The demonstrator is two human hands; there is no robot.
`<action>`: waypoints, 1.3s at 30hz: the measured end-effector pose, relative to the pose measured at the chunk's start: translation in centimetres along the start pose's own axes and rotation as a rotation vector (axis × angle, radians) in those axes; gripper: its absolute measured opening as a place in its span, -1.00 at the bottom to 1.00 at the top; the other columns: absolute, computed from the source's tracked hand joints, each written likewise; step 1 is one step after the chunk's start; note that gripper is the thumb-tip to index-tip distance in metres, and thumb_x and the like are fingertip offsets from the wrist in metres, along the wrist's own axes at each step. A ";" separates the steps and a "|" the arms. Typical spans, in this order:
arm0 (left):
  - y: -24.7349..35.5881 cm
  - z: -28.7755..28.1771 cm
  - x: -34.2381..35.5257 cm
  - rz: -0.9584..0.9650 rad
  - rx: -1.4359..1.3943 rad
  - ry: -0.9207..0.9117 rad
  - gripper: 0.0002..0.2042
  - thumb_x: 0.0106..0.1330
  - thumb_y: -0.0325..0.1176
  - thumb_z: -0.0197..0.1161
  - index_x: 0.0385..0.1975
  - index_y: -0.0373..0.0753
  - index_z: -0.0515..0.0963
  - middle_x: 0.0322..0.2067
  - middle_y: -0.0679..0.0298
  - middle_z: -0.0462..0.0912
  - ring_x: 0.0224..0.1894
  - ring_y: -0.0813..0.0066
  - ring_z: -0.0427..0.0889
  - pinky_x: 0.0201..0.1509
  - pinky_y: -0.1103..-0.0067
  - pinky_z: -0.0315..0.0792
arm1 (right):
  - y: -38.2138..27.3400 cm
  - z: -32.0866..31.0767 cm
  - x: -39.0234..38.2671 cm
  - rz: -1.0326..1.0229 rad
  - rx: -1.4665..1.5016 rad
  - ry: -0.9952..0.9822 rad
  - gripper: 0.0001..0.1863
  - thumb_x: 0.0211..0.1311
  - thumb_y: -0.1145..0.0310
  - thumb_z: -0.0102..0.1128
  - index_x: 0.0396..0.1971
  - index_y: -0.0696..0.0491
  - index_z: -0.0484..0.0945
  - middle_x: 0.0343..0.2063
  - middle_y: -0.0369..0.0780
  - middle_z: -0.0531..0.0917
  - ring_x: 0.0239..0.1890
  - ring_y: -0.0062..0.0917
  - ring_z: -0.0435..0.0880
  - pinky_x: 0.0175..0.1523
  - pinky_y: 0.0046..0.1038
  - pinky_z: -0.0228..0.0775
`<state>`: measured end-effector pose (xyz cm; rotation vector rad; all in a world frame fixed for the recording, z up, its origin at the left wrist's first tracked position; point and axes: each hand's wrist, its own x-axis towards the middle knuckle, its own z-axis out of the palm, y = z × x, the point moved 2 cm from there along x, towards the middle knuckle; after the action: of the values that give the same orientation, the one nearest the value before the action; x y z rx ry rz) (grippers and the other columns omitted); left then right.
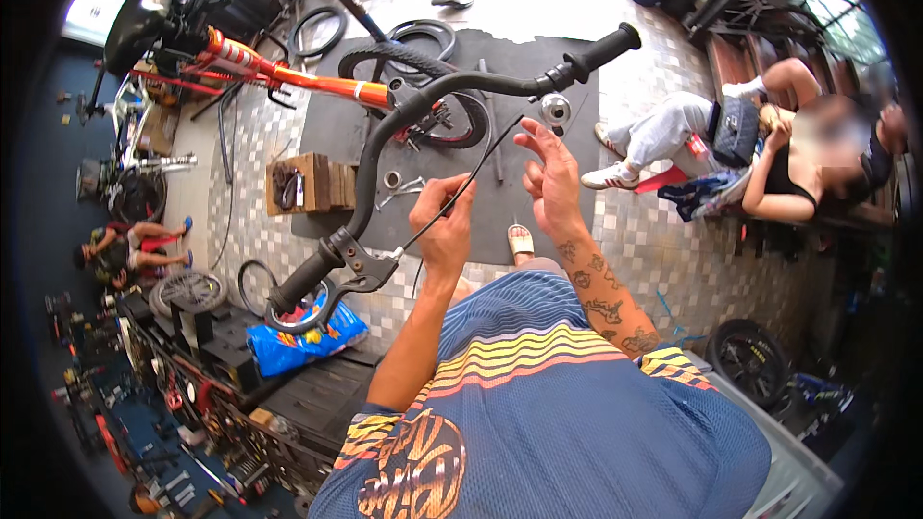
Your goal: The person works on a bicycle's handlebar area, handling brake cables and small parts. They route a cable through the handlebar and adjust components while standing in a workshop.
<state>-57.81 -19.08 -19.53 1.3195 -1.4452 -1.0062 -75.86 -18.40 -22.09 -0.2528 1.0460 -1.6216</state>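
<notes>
Partly hidden black cable [496, 146], left hand [444, 228] around it

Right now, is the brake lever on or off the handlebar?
On: the brake lever sits on the handlebar beside the black grip, and the black cable in the left hand leads to it.

A dark mat [329, 132] covers part of the checkered tile floor [252, 140], and a wooden box [332, 185] sits across the mat's edge. Just right of the box lie a silver ring [386, 177] and slim silver pieces [402, 189]; farther right of it, a round silver part [555, 110]; beyond it, a black tyre [296, 37]
</notes>
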 end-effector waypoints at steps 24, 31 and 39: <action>1.6 1.6 3.1 0.115 0.051 0.078 -0.89 0.28 -0.53 0.45 -0.22 -0.27 0.78 -0.46 0.33 0.61 -0.50 0.66 0.48 -0.46 0.63 0.31 | -3.8 2.0 4.5 -0.012 0.007 -0.174 -0.77 0.53 0.25 0.27 -0.07 0.11 0.64 -0.16 -0.29 0.73 -0.65 -0.90 0.04 -0.56 -0.65 -0.17; -0.4 -1.3 2.5 0.100 0.072 -0.016 -0.84 0.33 -0.52 0.41 -0.12 -0.28 0.76 -0.39 0.28 0.64 -0.42 0.60 0.53 -0.32 0.65 0.42 | -3.6 1.6 5.2 0.021 0.006 -0.174 -0.75 0.58 0.23 0.18 -0.01 0.09 0.63 -0.11 -0.33 0.70 -0.64 -0.85 0.03 -0.55 -0.67 -0.13; -7.7 -4.3 1.7 0.150 0.328 0.082 -0.86 0.45 -0.39 0.31 -0.10 -0.17 0.75 -0.22 0.25 0.71 -0.09 0.30 0.60 0.06 0.45 0.41 | -3.1 1.6 5.5 0.001 0.060 -0.213 -0.77 0.56 0.25 0.22 -0.03 0.08 0.67 -0.15 -0.31 0.74 -0.65 -0.86 0.04 -0.55 -0.68 -0.13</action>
<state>-51.75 -21.49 -25.64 1.4388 -1.6680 -0.6272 -78.88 -24.05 -20.82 -0.3766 0.8339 -1.5842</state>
